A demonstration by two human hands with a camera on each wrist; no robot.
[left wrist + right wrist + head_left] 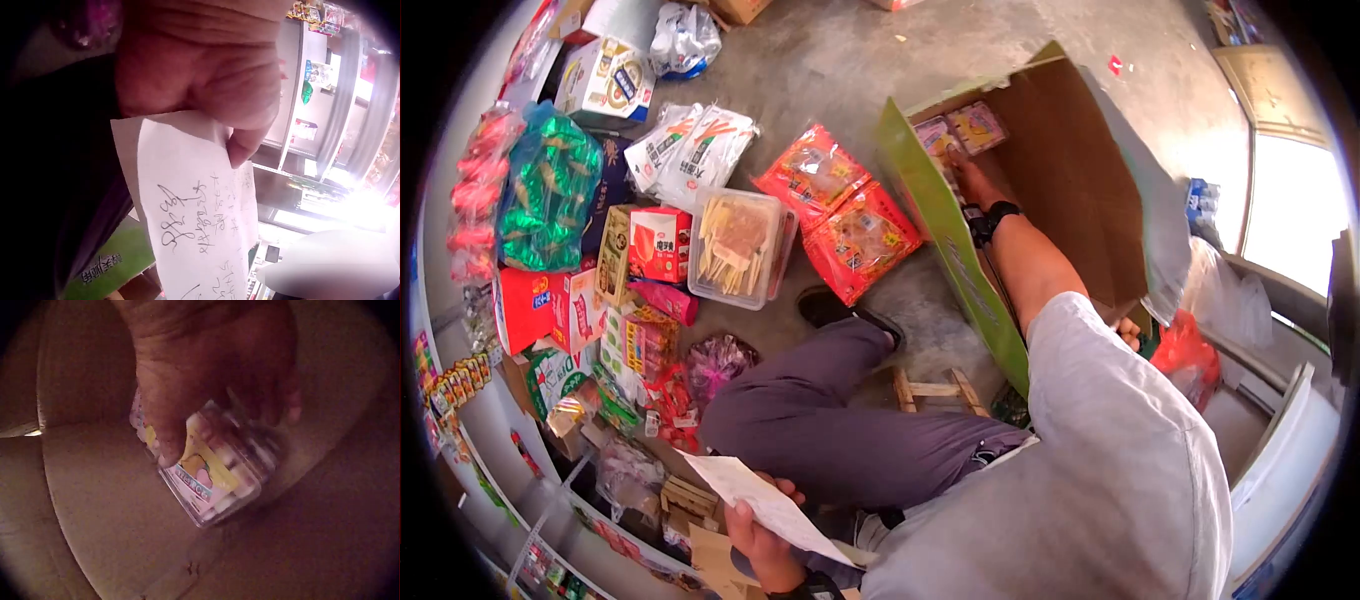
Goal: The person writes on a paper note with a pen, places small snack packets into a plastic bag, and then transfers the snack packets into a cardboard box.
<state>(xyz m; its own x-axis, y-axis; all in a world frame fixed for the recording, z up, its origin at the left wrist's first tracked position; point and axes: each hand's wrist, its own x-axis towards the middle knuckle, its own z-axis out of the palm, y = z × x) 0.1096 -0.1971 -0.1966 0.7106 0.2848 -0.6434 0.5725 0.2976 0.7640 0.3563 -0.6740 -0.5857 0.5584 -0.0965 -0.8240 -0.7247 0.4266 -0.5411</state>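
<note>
In the head view my left hand (765, 545) holds a sheet of white paper (770, 505) at lower left, above the thigh. Handwriting covers the paper (187, 206) in the left wrist view, and the thumb lies over its edge. My right hand (973, 182) reaches down inside a tall green cardboard box (1090, 170), beside small pink packs (977, 127). Seen from the right wrist, that hand (212, 369) grips a clear plastic tub of sweets (215, 481) with a pink and yellow label, thumb on the near side, fingers over the far side.
Red snack packs (840, 210) lie on the floor left of the green box. Further left stand a clear tub of sticks (738, 245), white packets (695, 150) and a bag of green-wrapped items (550, 190). A small wooden stool (935, 388) is near the legs; shelves (590, 500) line the lower left.
</note>
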